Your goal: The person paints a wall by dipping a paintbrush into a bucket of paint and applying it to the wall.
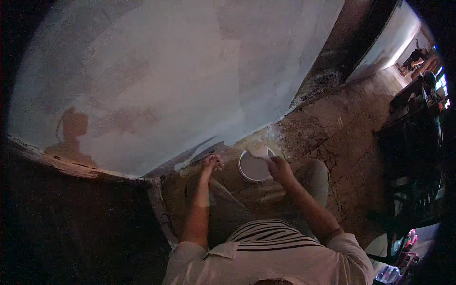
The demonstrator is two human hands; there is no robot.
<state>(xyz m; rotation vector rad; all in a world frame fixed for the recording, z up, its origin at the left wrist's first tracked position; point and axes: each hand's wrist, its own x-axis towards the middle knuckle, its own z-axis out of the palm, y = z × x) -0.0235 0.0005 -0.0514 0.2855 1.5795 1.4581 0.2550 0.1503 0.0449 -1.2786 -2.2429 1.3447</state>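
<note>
crouched at the wall with a round tub

the pale plastered wall [190,71] fills the upper view, the largest thing, with a shadow of a person low on it, left of the tub. below it runs the cracked brown floor [351,133]. the white round tub [254,167] sits on the floor just under the wall's lower edge, between the person's knees, its open mouth facing up; being round it has no clear long axis, and no label shows on it. the right hand [280,168] rests at the tub's right rim, its grip pinching a pale flat blade [262,153] that points left over the tub. the left hand [212,162], just left of the tub, is curled around something small; i cannot tell what.
</note>
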